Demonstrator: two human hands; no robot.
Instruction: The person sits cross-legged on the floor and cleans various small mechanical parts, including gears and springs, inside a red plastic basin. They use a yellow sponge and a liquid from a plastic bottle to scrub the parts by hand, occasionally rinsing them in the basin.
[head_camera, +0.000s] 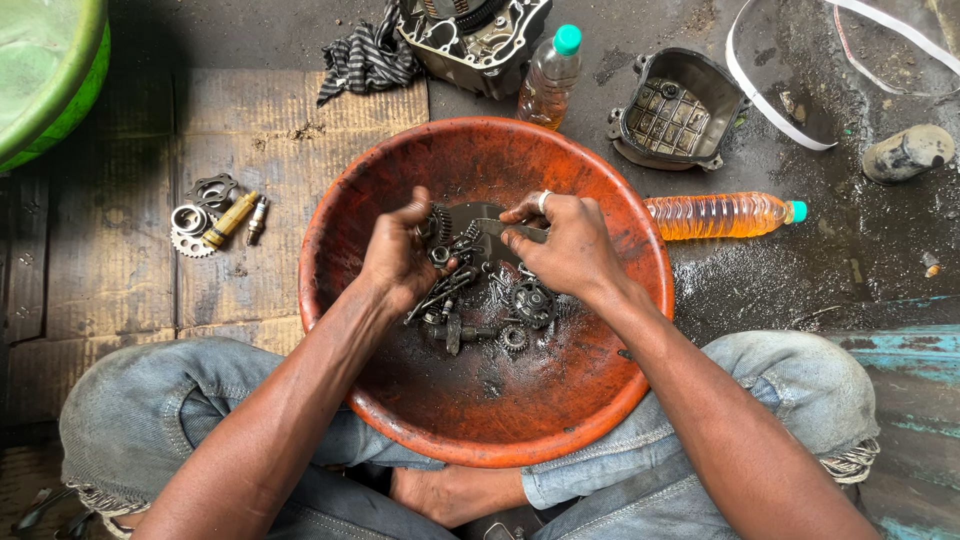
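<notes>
— Sitting on a dark, oily floor (800, 280), cardboard (120, 240) at one side?
— Yes. Two bottles of amber liquid (720, 215) lie beyond the orange basin (480, 420).
— Inside it?
— Greasy gears (530, 300). The left hand (395, 260) pinches a small part; the right hand (570, 245) grips a flat metal plate (475, 222).

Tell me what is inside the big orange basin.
The orange basin holds a dark, oily pile of metal parts: gears, bolts and shafts. The left hand and right hand grip pieces at the top, hiding whatever lies beneath them.
</notes>
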